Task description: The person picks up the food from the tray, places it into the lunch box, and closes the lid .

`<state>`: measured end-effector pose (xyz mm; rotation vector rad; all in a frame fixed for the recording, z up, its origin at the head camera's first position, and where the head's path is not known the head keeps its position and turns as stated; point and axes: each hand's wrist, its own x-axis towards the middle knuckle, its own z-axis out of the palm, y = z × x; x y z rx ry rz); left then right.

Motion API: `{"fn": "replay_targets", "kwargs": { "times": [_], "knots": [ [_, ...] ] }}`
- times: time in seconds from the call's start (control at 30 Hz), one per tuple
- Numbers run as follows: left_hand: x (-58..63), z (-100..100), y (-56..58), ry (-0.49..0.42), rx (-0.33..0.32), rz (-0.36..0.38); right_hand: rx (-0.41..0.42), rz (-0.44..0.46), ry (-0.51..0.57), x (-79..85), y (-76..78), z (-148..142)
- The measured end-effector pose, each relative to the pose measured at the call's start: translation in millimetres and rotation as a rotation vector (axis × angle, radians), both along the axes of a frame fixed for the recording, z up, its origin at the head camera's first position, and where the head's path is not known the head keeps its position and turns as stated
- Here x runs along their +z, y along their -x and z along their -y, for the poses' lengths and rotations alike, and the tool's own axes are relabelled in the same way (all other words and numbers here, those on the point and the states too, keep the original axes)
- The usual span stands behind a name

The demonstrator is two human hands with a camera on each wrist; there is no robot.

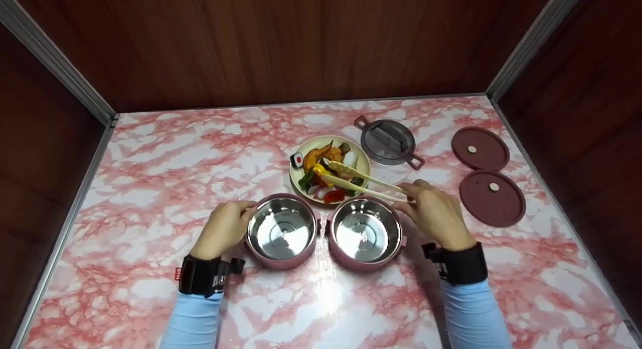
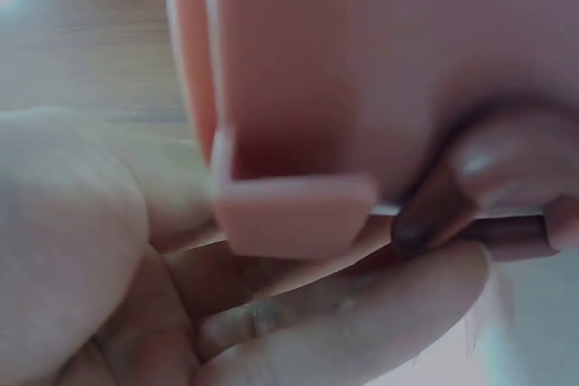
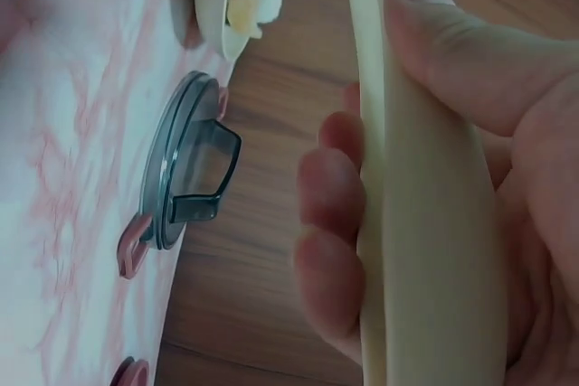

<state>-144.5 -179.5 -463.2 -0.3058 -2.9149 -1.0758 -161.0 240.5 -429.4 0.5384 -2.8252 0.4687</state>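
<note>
My left hand (image 1: 224,227) grips the left pink steel-lined pot (image 1: 283,261), its thumb at the rim. In the left wrist view, the fingers lie beneath the pot's side tab (image 2: 294,214). My right hand (image 1: 434,213) holds cream-coloured tongs (image 1: 373,188), with the thumb on one side and the fingers on the other in the right wrist view. The tongs' tips reach over a plate (image 1: 293,176) of food, beside a yellow piece (image 1: 319,169). A second pink pot (image 1: 365,264) stands beside the first, and both look bare inside.
Behind the right pot lies a round dark lid (image 1: 383,143) with a raised handle and two side loops. Two maroon discs (image 1: 480,147) with small pale knobs lie at the right. Wood-look walls (image 1: 301,48) enclose the pink marbled table (image 1: 175,153).
</note>
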Motion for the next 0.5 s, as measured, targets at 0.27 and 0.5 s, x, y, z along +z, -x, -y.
{"fn": "replay_targets", "kwargs": {
  "times": [0.27, 0.5],
  "knots": [
    [13.8, 12.4, -6.7, 0.025, 0.068, 0.16, -0.003, -0.013, -0.034, -1.9, -0.2, 9.3],
    [18.1, 12.9, -8.9, 0.013, 0.044, 0.248, -0.024, -0.037, -0.037, -2.2, -1.5, 14.2]
  ]
}}
